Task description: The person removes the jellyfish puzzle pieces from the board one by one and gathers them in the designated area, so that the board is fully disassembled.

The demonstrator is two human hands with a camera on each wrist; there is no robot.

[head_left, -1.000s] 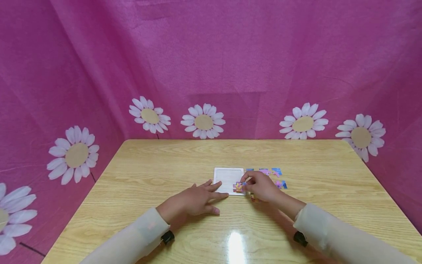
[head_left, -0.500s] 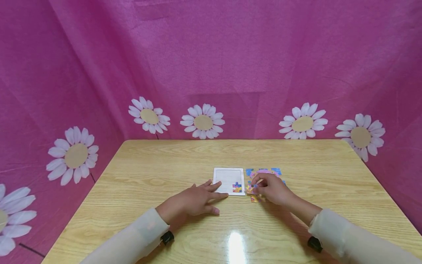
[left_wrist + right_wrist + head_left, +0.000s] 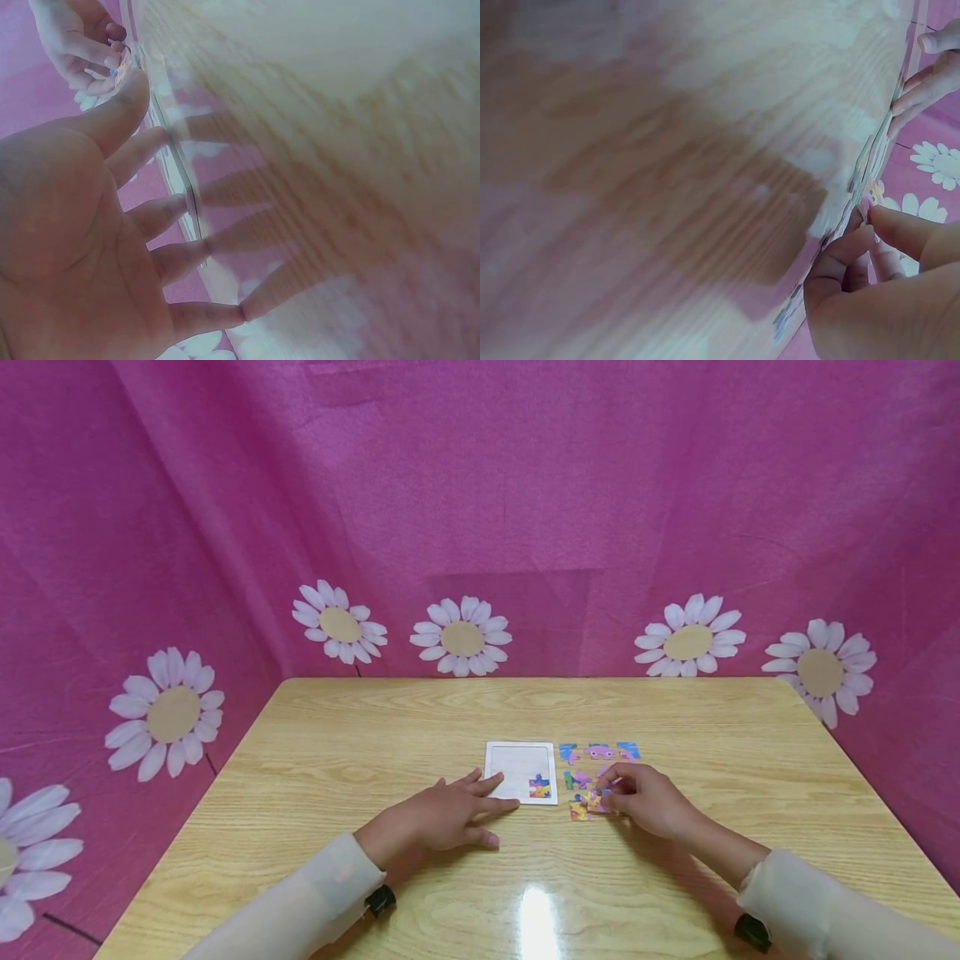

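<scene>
A white puzzle tray (image 3: 517, 762) lies on the wooden table (image 3: 390, 727), with one colourful piece (image 3: 540, 787) set in its near right corner. My left hand (image 3: 480, 810) rests flat beside it, fingers straight, the fingertips touching the tray's near left edge (image 3: 182, 176). Several loose pieces (image 3: 600, 750) lie just right of the tray. My right hand (image 3: 615, 789) is over the nearest of them, thumb and forefinger pinching a piece (image 3: 598, 802). In the right wrist view the pinching fingers (image 3: 847, 251) hide most of that piece.
Pink cloth printed with white daisies (image 3: 462, 637) walls the table at the back and on both sides. Light glares off the tabletop near the front edge (image 3: 536, 914). Pale sleeves cover both forearms.
My right hand has left the piece in the tray's near right corner and moved right and slightly nearer, onto the loose pieces. The left hand has stayed put.
</scene>
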